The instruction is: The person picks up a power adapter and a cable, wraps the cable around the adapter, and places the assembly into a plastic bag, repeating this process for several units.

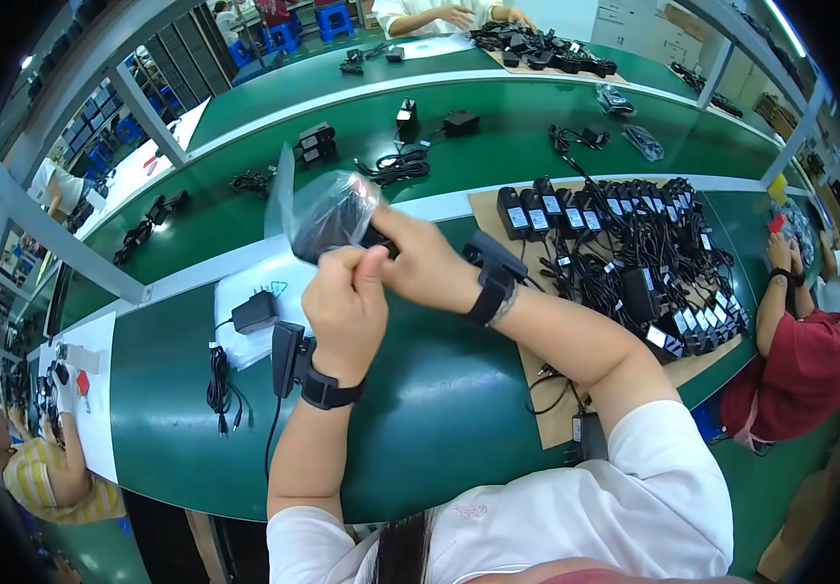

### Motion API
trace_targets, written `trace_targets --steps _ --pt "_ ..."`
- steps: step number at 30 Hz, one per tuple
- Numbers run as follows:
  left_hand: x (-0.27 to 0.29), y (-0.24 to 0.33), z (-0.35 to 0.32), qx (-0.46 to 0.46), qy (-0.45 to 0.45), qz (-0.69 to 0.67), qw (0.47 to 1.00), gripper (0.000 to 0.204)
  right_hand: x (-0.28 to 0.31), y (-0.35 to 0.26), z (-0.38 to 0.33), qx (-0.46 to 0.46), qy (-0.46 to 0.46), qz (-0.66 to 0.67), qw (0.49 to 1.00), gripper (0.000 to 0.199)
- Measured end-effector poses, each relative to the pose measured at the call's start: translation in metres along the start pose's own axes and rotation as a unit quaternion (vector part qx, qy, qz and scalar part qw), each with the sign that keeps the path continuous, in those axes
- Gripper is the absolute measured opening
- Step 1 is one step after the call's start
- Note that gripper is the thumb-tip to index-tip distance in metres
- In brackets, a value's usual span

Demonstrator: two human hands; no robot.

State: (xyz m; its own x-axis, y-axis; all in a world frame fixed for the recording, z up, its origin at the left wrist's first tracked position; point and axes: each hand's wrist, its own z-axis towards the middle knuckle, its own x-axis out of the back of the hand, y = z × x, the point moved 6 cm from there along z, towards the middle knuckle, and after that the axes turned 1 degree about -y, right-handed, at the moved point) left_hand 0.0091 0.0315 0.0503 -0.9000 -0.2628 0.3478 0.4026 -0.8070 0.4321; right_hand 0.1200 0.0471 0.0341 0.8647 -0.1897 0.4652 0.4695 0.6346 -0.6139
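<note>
A clear plastic bag (327,209) is held up over the green workbench, with a dark thing inside it that looks like a power adapter. My right hand (425,258) is closed around the bag's right side. Fingers curled, my left hand (347,302) pinches the bag's lower edge close to my right hand. Exactly what lies under the fingers is hidden. Left of my left hand, a black power adapter (255,310) rests on white plastic bags (233,341), its bundled cable (219,384) hanging onto the bench.
Rows of black adapters with cables (624,243) cover a cardboard sheet (548,414) at my right. A raised green shelf (498,161) behind carries loose adapters and bagged ones (644,143). White metal posts (59,229) frame the bench. Co-workers sit left, right and opposite.
</note>
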Motion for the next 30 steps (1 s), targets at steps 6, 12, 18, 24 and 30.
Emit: trace_targets --steps 6,12,18,24,30 --pt "-0.016 0.016 0.0 0.022 -0.065 0.061 0.996 0.015 0.002 0.036 -0.009 -0.405 -0.071 0.428 0.805 0.031" --pt "-0.009 0.005 -0.004 0.019 -0.007 0.065 0.998 0.015 -0.019 0.022 0.008 -0.231 0.103 0.57 0.781 0.034" --pt "-0.011 0.028 -0.011 -0.101 0.02 0.009 0.995 0.013 -0.007 0.004 0.014 -0.051 0.08 0.196 0.976 0.054" --pt "-0.013 0.017 -0.011 0.03 -0.075 -0.017 0.997 0.017 -0.023 0.016 0.009 -0.124 0.028 0.337 0.933 0.056" --pt "0.084 -0.013 0.029 0.026 0.154 0.183 0.971 0.066 -0.017 0.005 0.008 -0.14 -0.014 0.475 0.869 0.068"
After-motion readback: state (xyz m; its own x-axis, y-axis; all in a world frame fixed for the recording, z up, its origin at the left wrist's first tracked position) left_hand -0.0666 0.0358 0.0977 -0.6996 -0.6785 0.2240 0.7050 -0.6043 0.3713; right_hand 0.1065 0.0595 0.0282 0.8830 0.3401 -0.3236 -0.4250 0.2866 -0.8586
